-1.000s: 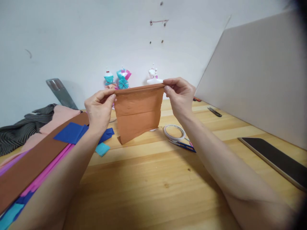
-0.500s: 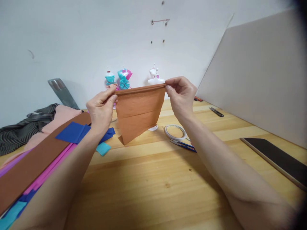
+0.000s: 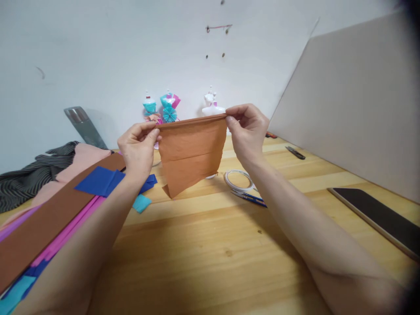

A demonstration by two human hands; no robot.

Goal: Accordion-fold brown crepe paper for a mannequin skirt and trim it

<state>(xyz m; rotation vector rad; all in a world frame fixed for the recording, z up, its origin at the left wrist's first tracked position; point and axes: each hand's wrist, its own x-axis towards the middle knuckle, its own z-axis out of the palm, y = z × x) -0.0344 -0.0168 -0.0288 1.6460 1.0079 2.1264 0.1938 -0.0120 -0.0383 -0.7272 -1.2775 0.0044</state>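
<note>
A brown sheet of crepe paper (image 3: 190, 153) hangs in the air over the wooden table (image 3: 210, 245), its top edge folded over. My left hand (image 3: 138, 146) pinches the top left corner and my right hand (image 3: 246, 129) pinches the top right corner, so the top edge is stretched straight between them. The lower corner of the sheet hangs just above the tabletop.
Long brown, pink and blue paper strips (image 3: 49, 223) lie at the left, with blue pieces (image 3: 98, 181) and striped cloth (image 3: 29, 177). A tape ring (image 3: 238, 179), scissors (image 3: 249, 197), a dark tablet (image 3: 377, 218), snips (image 3: 295, 152) and small paper-dressed figures (image 3: 169, 107) stand behind. A grey board (image 3: 354, 100) leans at the right.
Both hands keep their pinch on the sheet and have barely moved; the paper has shifted very slightly to the right and up.
</note>
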